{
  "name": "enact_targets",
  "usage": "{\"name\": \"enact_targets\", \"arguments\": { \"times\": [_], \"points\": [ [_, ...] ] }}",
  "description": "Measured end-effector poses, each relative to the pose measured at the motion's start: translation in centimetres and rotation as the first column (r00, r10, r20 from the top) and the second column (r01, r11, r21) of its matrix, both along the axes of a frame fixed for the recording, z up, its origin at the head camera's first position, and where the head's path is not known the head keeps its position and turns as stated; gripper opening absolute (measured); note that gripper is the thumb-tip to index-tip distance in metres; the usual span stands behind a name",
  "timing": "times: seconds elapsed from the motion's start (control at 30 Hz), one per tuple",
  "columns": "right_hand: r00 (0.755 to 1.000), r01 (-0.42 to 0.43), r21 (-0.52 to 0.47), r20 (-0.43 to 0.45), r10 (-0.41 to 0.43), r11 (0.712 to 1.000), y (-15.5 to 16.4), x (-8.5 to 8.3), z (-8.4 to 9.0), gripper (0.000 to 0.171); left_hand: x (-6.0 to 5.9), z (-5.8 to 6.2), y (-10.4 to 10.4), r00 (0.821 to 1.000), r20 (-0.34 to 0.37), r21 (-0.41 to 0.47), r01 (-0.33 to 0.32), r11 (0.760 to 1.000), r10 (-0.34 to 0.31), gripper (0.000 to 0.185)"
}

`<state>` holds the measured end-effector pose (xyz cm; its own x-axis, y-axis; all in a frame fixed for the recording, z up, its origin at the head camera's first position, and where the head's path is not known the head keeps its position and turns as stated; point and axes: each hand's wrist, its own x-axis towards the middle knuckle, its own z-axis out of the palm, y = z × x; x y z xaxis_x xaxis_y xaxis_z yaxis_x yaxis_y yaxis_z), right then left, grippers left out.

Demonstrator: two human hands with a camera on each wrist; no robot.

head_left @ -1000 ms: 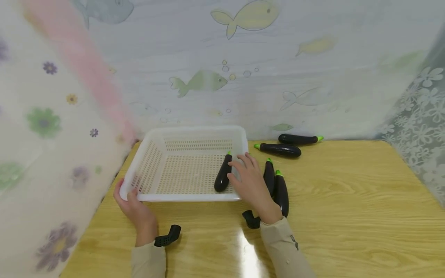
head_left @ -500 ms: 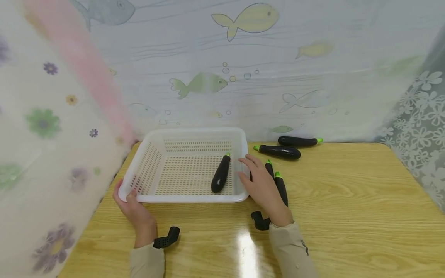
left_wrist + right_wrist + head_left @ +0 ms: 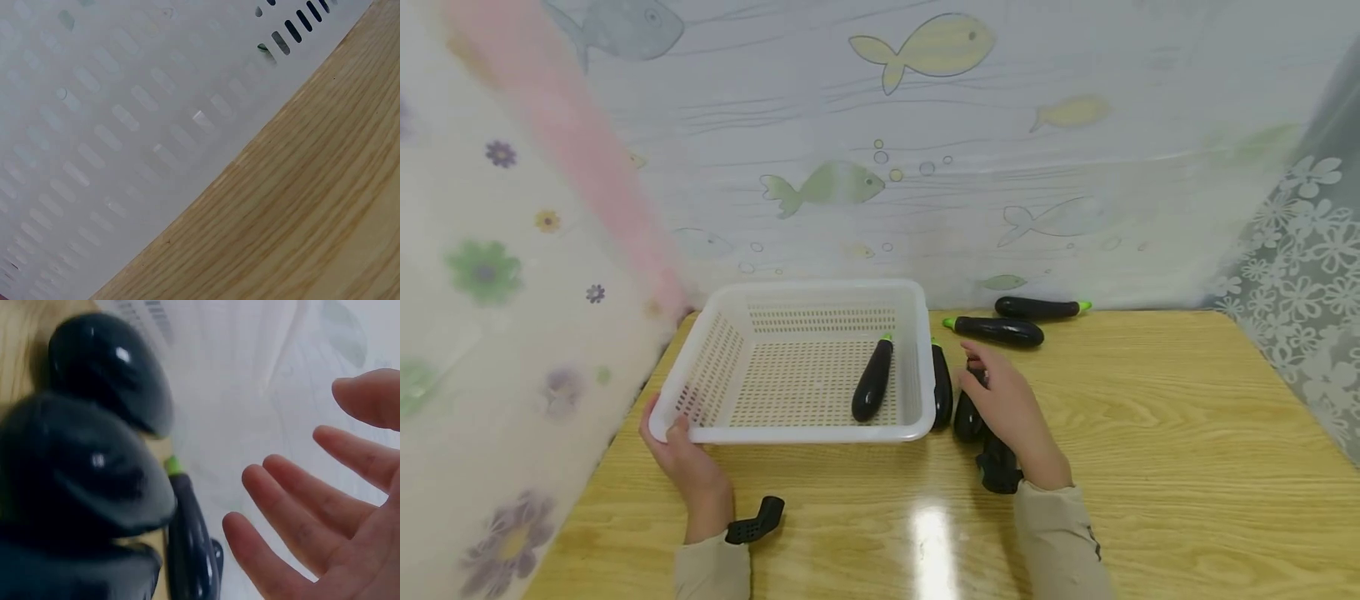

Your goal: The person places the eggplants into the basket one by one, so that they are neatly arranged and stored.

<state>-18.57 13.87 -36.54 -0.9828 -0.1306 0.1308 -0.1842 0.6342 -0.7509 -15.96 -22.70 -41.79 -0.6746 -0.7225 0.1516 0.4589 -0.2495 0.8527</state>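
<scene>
The basket (image 3: pixel 808 367) is white plastic, its walls and floor pierced with rows of small slots. Inside lies a glossy black-purple aubergine (image 3: pixel 872 382) with a bright green stem. The other aubergines (image 3: pixel 1000 330) on the worktop (image 3: pixel 1150 467) share that same dark shine and green tip. The worktop is pale yellow wood with wavy brown grain. Both sleeves (image 3: pixel 1060 542) are beige. The back curtain (image 3: pixel 925 125) is pale grey-white printed with yellow, green and grey fish and small bubbles; the left curtain (image 3: pixel 497 275) shows green, purple and yellow flowers and a pink stripe; the right one (image 3: pixel 1300 275) is grey with white blossoms.
</scene>
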Motion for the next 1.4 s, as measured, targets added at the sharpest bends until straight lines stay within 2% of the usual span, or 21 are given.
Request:
{"name": "enact_targets", "arguments": {
  "times": [0.6,0.8,1.1,1.4],
  "points": [
    [0.986,0.057,0.061,0.152,-0.066,0.997,4.8,0.8,-0.9,0.059,-0.2,0.0,-0.1,1.0,-0.007,-0.007,0.014,1.0,-0.014,0.039],
    [0.974,0.042,0.069,0.219,-0.057,0.997,5.0,0.7,-1.0,0.061,-0.2,0.0,-0.1,1.0,-0.011,-0.001,0.013,1.0,-0.013,0.039],
    [0.962,-0.012,0.1,0.272,-0.016,0.995,5.1,0.5,-1.5,0.057,-0.1,0.1,-0.2,1.0,-0.02,0.009,0.017,1.0,-0.016,0.039],
    [0.933,-0.042,0.145,0.36,-0.014,0.989,5.0,0.3,-2.4,0.073,0.0,-0.1,-0.2,1.0,0.013,0.0,0.012,1.0,-0.012,0.04]
  ]
}}
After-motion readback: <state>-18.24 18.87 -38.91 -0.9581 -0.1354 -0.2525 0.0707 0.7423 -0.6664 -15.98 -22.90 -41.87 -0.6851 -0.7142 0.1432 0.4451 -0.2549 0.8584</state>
